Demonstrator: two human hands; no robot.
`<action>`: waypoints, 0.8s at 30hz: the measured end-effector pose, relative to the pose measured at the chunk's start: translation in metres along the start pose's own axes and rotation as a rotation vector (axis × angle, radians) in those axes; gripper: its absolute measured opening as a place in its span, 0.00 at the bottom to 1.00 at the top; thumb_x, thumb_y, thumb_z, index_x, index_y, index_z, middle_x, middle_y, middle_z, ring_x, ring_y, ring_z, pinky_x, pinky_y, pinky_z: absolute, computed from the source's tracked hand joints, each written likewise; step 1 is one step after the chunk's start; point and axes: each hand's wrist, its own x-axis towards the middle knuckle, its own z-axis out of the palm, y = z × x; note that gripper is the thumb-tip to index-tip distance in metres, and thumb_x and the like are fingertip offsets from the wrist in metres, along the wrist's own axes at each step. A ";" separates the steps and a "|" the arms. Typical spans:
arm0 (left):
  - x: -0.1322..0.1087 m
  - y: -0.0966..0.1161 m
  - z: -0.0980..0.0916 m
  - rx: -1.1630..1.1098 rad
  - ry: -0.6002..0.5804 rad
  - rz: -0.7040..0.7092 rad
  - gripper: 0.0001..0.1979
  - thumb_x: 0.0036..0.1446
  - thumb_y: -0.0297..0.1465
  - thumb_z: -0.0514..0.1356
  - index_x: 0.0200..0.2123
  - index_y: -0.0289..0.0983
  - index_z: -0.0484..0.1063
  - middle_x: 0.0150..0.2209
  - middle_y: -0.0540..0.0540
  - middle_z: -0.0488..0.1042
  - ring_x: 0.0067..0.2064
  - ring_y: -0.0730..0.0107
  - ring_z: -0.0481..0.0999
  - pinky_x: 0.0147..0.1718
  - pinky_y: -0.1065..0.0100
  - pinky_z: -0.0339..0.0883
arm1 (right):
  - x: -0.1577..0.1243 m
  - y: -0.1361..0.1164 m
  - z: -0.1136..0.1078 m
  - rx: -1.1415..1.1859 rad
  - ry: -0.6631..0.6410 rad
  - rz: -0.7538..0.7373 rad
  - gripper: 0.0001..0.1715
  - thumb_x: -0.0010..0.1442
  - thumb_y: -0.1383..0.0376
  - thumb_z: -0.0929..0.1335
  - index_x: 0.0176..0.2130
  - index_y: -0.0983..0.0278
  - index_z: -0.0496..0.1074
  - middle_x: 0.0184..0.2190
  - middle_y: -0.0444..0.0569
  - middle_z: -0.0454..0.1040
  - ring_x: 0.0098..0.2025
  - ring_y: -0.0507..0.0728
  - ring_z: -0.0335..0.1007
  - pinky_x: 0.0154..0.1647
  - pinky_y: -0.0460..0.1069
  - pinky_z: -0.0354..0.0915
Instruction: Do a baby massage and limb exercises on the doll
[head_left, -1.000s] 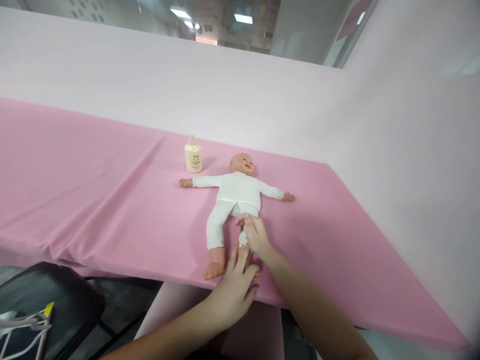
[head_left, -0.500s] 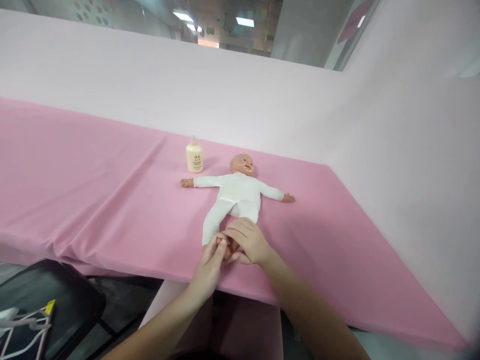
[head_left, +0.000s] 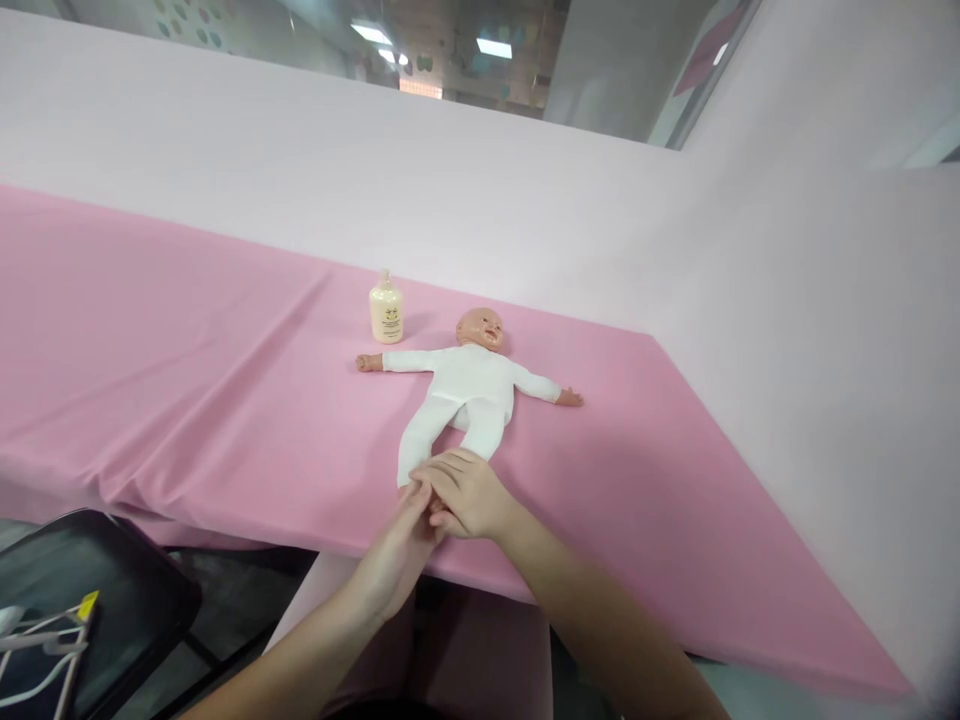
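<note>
A baby doll (head_left: pixel 465 385) in a white bodysuit lies on its back on the pink tablecloth (head_left: pixel 187 390), arms spread, head toward the wall. Both my hands meet at the doll's feet near the table's front edge. My right hand (head_left: pixel 466 493) is curled over the doll's lower legs and hides the feet. My left hand (head_left: pixel 397 550) reaches up from below, its fingers pressed against the same spot under the right hand. What each hand grips is hidden by the other.
A cream lotion bottle (head_left: pixel 386 311) stands upright behind the doll's outstretched arm. A pale pink wall (head_left: pixel 787 330) bounds the table at the back and right. A black chair (head_left: pixel 82 600) with a white hanger sits lower left, below the table edge.
My right hand slid from the doll's leg down to its feet and closed over them. My left hand turned from lying flat to pressing its fingertips against the feet. The doll's legs shifted slightly left.
</note>
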 end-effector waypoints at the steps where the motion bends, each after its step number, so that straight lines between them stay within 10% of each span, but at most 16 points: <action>1: 0.000 0.000 -0.003 0.051 -0.031 -0.014 0.15 0.61 0.42 0.67 0.42 0.38 0.72 0.39 0.47 0.72 0.42 0.68 0.72 0.49 0.64 0.69 | -0.001 0.001 0.000 0.005 -0.013 0.001 0.42 0.73 0.43 0.46 0.52 0.67 0.71 0.44 0.58 0.79 0.47 0.59 0.74 0.52 0.57 0.69; 8: -0.001 -0.011 -0.016 0.923 -0.104 0.119 0.12 0.60 0.39 0.63 0.33 0.40 0.64 0.53 0.42 0.66 0.59 0.54 0.66 0.57 0.58 0.65 | -0.003 0.021 -0.020 0.044 0.090 0.176 0.34 0.75 0.49 0.49 0.48 0.61 0.75 0.47 0.53 0.80 0.52 0.59 0.72 0.65 0.61 0.59; 13: -0.013 -0.009 -0.007 1.179 -0.367 0.055 0.06 0.65 0.34 0.57 0.44 0.43 0.66 0.66 0.43 0.58 0.67 0.57 0.63 0.64 0.57 0.62 | -0.010 0.043 -0.034 0.042 0.218 0.440 0.27 0.75 0.54 0.53 0.48 0.59 0.76 0.48 0.53 0.78 0.54 0.61 0.71 0.61 0.60 0.63; 19: -0.017 0.025 -0.013 1.408 -0.766 -0.025 0.35 0.64 0.43 0.61 0.71 0.53 0.55 0.77 0.49 0.45 0.75 0.48 0.51 0.68 0.50 0.58 | -0.029 0.088 -0.043 -0.105 0.279 0.738 0.17 0.68 0.58 0.62 0.51 0.60 0.74 0.53 0.56 0.74 0.59 0.65 0.66 0.64 0.63 0.60; 24: -0.006 0.077 0.002 1.394 -1.027 -0.013 0.27 0.64 0.43 0.62 0.66 0.51 0.67 0.70 0.49 0.65 0.69 0.53 0.66 0.66 0.57 0.61 | -0.040 0.129 -0.070 -0.332 0.247 1.012 0.21 0.65 0.62 0.63 0.55 0.62 0.70 0.56 0.58 0.72 0.62 0.65 0.64 0.65 0.63 0.57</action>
